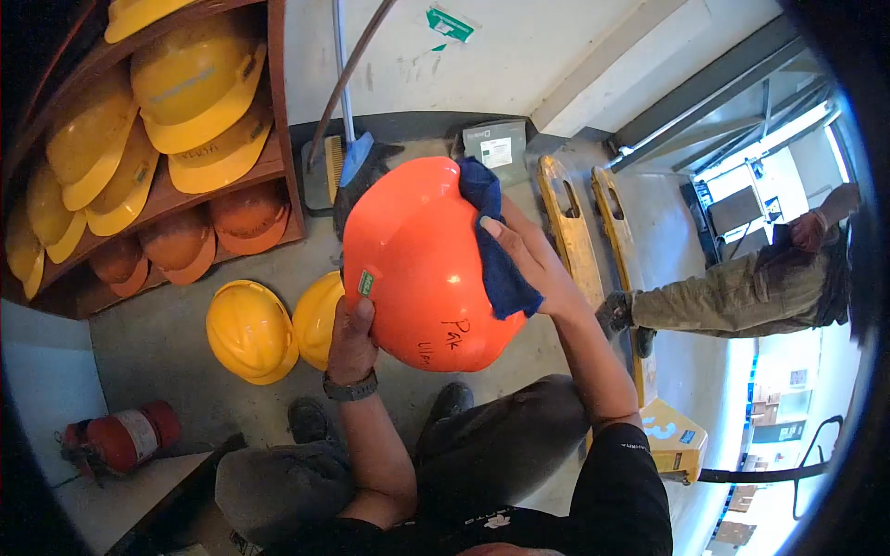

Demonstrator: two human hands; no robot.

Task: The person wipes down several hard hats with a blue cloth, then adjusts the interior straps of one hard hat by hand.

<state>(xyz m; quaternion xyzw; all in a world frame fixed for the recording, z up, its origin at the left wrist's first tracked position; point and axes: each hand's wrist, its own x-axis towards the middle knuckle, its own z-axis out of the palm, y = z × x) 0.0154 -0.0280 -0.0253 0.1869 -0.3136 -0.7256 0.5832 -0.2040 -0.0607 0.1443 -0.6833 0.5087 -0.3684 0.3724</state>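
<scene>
An orange hard hat (422, 269) is held up in front of me, with black handwriting and a small green sticker on its shell. My left hand (352, 338), with a dark watch at the wrist, grips its lower left edge; some fingers are hidden behind the hat. On the opposite side, my right hand (524, 255) holds a dark blue cloth (501, 259) against the shell, thumb on top of the cloth. Two yellow hard hats lie on the floor beyond my left hand: one in full view (250, 331), the other partly hidden (317, 320).
A wooden shelf (289, 176) at left holds several yellow and orange hard hats. A fire extinguisher (130, 437) lies lower left in view. A blue broom (355, 157) leans by the wall. At right are a yellow pallet jack (672, 440) and another person's legs (723, 295).
</scene>
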